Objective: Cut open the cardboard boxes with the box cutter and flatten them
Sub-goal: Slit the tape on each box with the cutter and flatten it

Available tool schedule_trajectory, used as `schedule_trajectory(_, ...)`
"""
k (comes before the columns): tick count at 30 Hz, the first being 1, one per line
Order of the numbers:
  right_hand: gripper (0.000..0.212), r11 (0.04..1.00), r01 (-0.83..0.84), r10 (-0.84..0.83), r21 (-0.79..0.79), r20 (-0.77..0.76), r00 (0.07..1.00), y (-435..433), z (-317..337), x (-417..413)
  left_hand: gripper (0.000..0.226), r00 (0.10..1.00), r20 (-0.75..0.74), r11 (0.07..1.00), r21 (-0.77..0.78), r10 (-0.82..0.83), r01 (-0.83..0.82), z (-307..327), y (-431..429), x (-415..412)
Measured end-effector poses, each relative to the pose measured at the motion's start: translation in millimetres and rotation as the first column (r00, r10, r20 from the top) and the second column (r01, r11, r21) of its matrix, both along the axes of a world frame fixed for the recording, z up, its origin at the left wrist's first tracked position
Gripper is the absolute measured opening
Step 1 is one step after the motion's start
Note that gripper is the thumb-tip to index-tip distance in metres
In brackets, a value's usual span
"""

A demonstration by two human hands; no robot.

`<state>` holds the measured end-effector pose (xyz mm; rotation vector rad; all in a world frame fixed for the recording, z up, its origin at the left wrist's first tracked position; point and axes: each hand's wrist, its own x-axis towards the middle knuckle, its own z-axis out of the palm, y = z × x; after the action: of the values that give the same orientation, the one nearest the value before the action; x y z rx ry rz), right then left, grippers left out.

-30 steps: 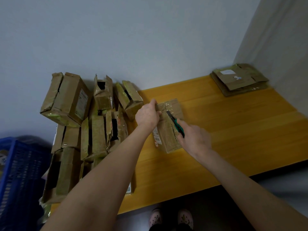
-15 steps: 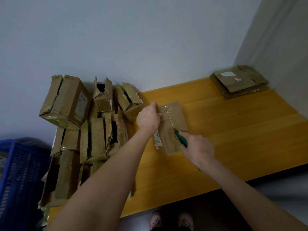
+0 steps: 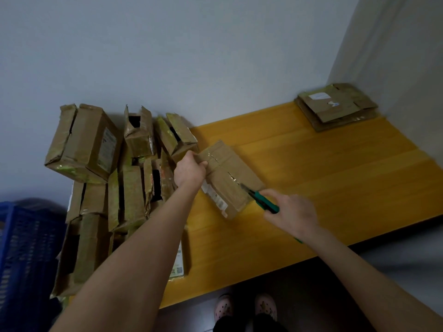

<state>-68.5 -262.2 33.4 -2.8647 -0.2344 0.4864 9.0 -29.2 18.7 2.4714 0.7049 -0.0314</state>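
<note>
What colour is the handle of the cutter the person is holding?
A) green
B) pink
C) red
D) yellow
A: the box cutter gripped in the right hand has a green handle, and its blade tip sits at the taped seam of the cardboard box.

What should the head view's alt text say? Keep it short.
The left hand grips the far end of a cardboard box on a yellow table while the right hand holds a green box cutter to its top seam. Opened boxes are piled at left; flattened ones lie at the far right corner.
</note>
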Motion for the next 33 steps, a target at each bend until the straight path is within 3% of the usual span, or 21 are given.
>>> schedule_trajectory(2, 0.043, 0.993, 0.104, -0.108, 0.061, 0.052, 0.993, -5, 0, 6, 0.036, 0.999, -0.002, 0.997, -0.053, 0.051, -0.051, -4, 5, -1)
schedule_trajectory(5, 0.035, 0.882, 0.3, -0.315, 0.363, -0.018, 0.949, -1, -5, 18, 0.033, 0.996, -0.059, 0.996, -0.067, 0.061, -0.065, -6, 7, -6)
schedule_trajectory(8, 0.033, 0.718, 0.442, -0.415, 0.538, -0.179, 0.892, 13, -17, 27, 0.03, 0.948, -0.292, 0.987, 0.064, -0.122, 0.147, 7, 4, -15)
schedule_trajectory(10, 0.034, 0.583, 0.542, -0.461, 0.605, -0.304, 0.834, 20, -26, 30, 0.038, 0.857, -0.463, 0.876, 0.29, -0.225, 0.387, 22, -1, -18)
schedule_trajectory(12, 0.032, 0.447, 0.635, -0.494, 0.63, -0.418, 0.762, 22, -32, 33, 0.06, 0.83, -0.49, 0.711, 0.482, -0.266, 0.513, 34, -8, -17)
schedule_trajectory(13, 0.03, 0.397, 0.663, -0.498, 0.635, -0.458, 0.736, 23, -34, 35, 0.075, 0.816, -0.473, 0.664, 0.498, -0.332, 0.558, 35, -12, -13)
schedule_trajectory(14, 0.028, 0.372, 0.675, -0.494, 0.637, -0.48, 0.725, 23, -35, 36, 0.09, 0.774, -0.458, 0.63, 0.459, -0.437, 0.627, 32, -16, -9)
schedule_trajectory(16, 0.026, 0.361, 0.687, -0.477, 0.631, -0.508, 0.717, 22, -36, 38, 0.116, 0.599, -0.478, 0.496, 0.336, -0.643, 0.801, 25, -28, -2)
schedule_trajectory(18, 0.029, 0.333, 0.714, -0.459, 0.616, -0.555, 0.693, 20, -35, 38, 0.13, 0.445, -0.557, 0.364, 0.256, -0.701, 0.895, 17, -41, 2)
schedule_trajectory(19, 0.029, 0.318, 0.728, -0.452, 0.607, -0.578, 0.679, 19, -35, 38, 0.133, 0.409, -0.591, 0.336, 0.236, -0.696, 0.912, 11, -46, 5)
schedule_trajectory(24, 0.032, 0.309, 0.722, -0.455, 0.619, -0.57, 0.684, 9, -36, 32, 0.131, 0.41, -0.611, 0.307, 0.273, -0.677, 0.912, -9, -55, 8)
schedule_trajectory(29, 0.046, 0.509, 0.606, -0.48, 0.611, -0.383, 0.79, -3, -38, 19, 0.133, 0.367, -0.657, 0.327, 0.19, -0.658, 0.926, -1, -55, 14)
schedule_trajectory(33, 0.048, 0.645, 0.521, -0.483, 0.559, -0.23, 0.845, -9, -35, 10, 0.13, 0.47, -0.562, 0.408, 0.242, -0.681, 0.88, -10, -48, 13)
